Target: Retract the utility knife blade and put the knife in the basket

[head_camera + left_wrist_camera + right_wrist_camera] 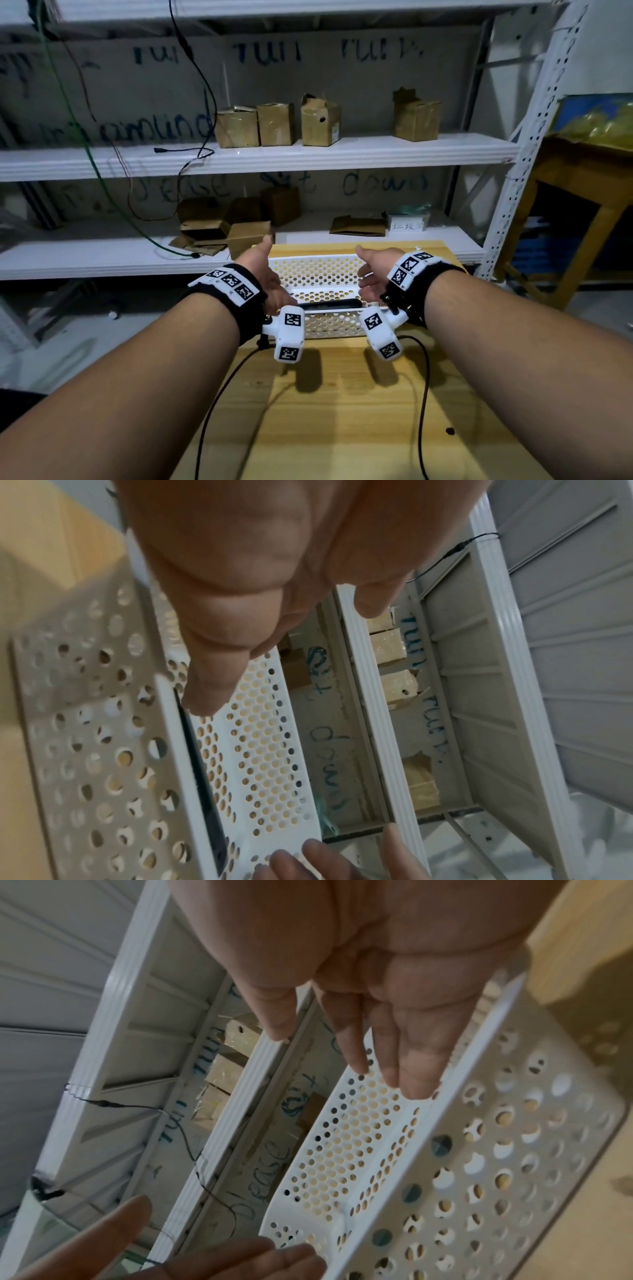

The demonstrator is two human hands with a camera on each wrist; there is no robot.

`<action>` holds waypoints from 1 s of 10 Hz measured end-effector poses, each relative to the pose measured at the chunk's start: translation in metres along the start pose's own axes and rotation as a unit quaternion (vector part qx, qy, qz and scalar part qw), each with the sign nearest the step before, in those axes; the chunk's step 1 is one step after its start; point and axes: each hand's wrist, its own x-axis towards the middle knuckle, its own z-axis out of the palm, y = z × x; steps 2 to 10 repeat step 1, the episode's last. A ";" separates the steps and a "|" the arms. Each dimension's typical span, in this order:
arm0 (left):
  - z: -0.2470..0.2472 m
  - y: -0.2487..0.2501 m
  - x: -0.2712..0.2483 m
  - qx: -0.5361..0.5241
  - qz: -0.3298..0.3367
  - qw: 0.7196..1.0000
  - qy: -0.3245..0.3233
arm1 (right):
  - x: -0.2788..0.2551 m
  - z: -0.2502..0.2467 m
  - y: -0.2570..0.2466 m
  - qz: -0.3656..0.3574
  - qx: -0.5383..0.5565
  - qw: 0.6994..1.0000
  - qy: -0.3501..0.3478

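Note:
A white perforated basket point(318, 270) stands on the wooden table point(346, 418). The black utility knife point(329, 304) lies inside it along the near wall; no blade shows. In the left wrist view the knife point(202, 777) is a dark strip behind the basket point(267, 750) rim. My left hand point(272, 274) hovers over the basket's left end, and my right hand point(371, 274) hovers over its right end. Both palms face inward with thumbs up and straight fingers, holding nothing. In the right wrist view, the right hand's fingers point(407, 1056) hang above the basket point(342, 1150) floor.
White metal shelving point(260, 157) rises just behind the table, with several cardboard boxes point(277, 125) on it and more on the lower shelf point(250, 236). Black cables point(222, 387) trail from my wrists over the tabletop. A yellow wooden stand point(579, 219) is at the right.

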 end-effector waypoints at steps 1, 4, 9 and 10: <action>0.003 0.003 -0.020 0.000 0.015 1.000 -0.012 | -0.017 -0.004 -0.006 -0.020 0.041 0.999 0.004; 0.003 0.003 -0.020 0.000 0.015 1.000 -0.012 | -0.017 -0.004 -0.006 -0.020 0.041 0.999 0.004; 0.003 0.003 -0.020 0.000 0.015 1.000 -0.012 | -0.017 -0.004 -0.006 -0.020 0.041 0.999 0.004; 0.003 0.003 -0.020 0.000 0.015 1.000 -0.012 | -0.017 -0.004 -0.006 -0.020 0.041 0.999 0.004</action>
